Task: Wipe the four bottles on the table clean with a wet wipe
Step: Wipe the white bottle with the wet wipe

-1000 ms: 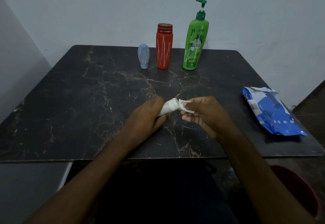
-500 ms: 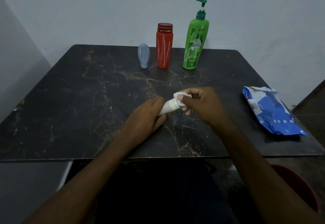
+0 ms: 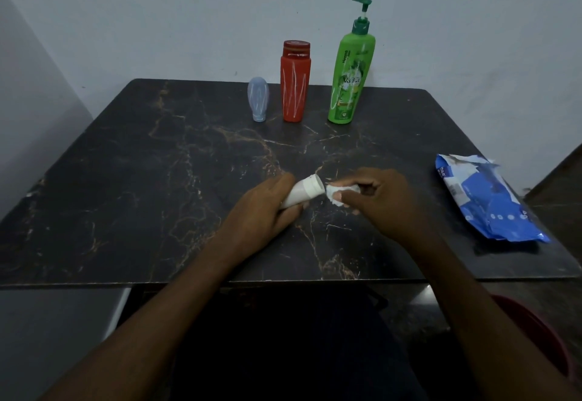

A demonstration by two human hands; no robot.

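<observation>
L hand (image 3: 261, 208) gripping white bottle (image 3: 304, 193) over counter (image 3: 126, 180) centre, cap end pointing to 2 o'clock. R hand (image 3: 381, 202) pinching wadded wipe (image 3: 335, 193), held right at cap end. Clear bottle (image 3: 259, 98), red bottle (image 3: 295, 82), green bottle (image 3: 349, 79) standing in row at 12 o'clock, by far edge. Blue pack (image 3: 485, 199) lying at 3 o'clock, well apart from hands.

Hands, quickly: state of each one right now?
Left hand: grips the small white plastic bottle.
Right hand: pinches the crumpled white wet wipe.
</observation>
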